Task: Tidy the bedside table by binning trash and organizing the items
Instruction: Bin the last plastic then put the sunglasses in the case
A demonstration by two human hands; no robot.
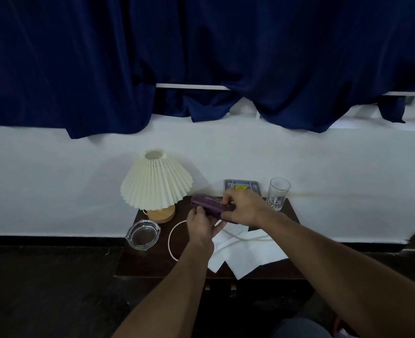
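A: What were the fingers (222,200) doing at that moment?

B: Both sets were closed on the long purple hard-shell spectacle case (207,203). The right hand (242,207) pinched its near right end from above, and the left hand (201,223) cupped the front edge from below. The case hung just above the middle back of the dark wooden bedside surface (152,262). I couldn't tell whether it was being opened or only carried.

A: And around it?

B: Under the hands lay crumpled white tissue paper (245,254), with a thin white cord (171,242) looping across the surface and running over the paper. Just behind the case stood the pleated cream lamp on a wooden base (155,181), on the left. A grey tray with a yellow label (242,185) leaned at the wall. A clear cut-glass tumbler (277,193) stood at the back right corner, and a clear glass ashtray (142,234) sat at the left front.

A: What could have gone wrong?

B: I judged the tumbler the main risk. The right forearm passed close beside it, so a sideways sweep could have tipped it off the edge. Lifting the tissue could also have snagged the cord and tugged the lamp.

A: Any open room?

B: The front left strip looked free. The ashtray sat close to the left edge, and the tissue overhung the front.
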